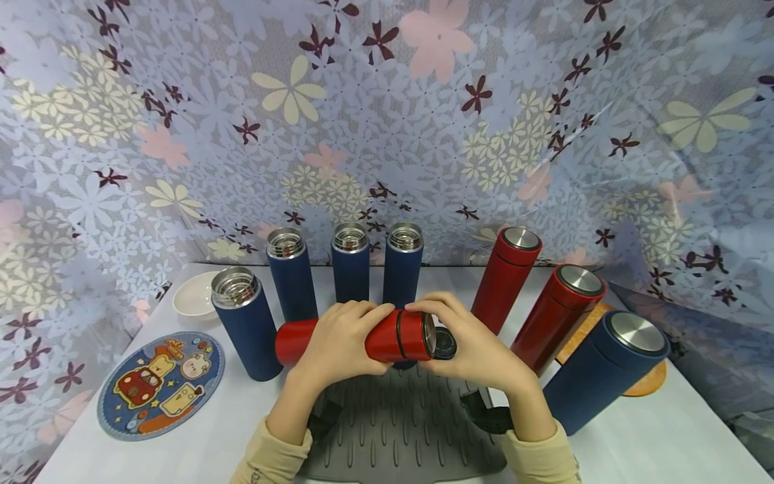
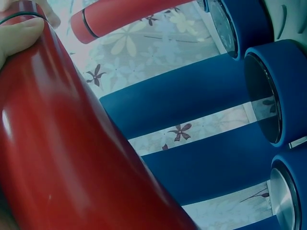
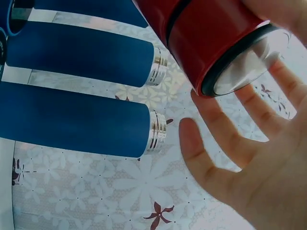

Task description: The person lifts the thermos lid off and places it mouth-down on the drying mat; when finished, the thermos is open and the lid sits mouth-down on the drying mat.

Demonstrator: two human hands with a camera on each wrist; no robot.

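A red thermos (image 1: 387, 341) is held on its side above a grey ridged mat. My left hand (image 1: 341, 343) grips it around the body, near the dark ring below its lid. At the steel-topped lid (image 3: 249, 67), my right hand (image 1: 459, 339) is cupped around the rim, fingers above and thumb below. Spread fingers (image 3: 220, 124) pass behind the lid in the right wrist view, and one fingertip lies apart from it. Just beyond the lid a dark round lid (image 1: 445, 344) shows, partly covered by the right hand.
Several blue thermoses (image 1: 290, 282) with bare steel necks stand behind the mat (image 1: 393, 430). To the right are two lidded red thermoses (image 1: 502, 282), a lidded blue thermos (image 1: 605, 376) and a wooden board (image 1: 647, 380). On the left are a white bowl (image 1: 196, 296) and a round cartoon mat (image 1: 160, 386).
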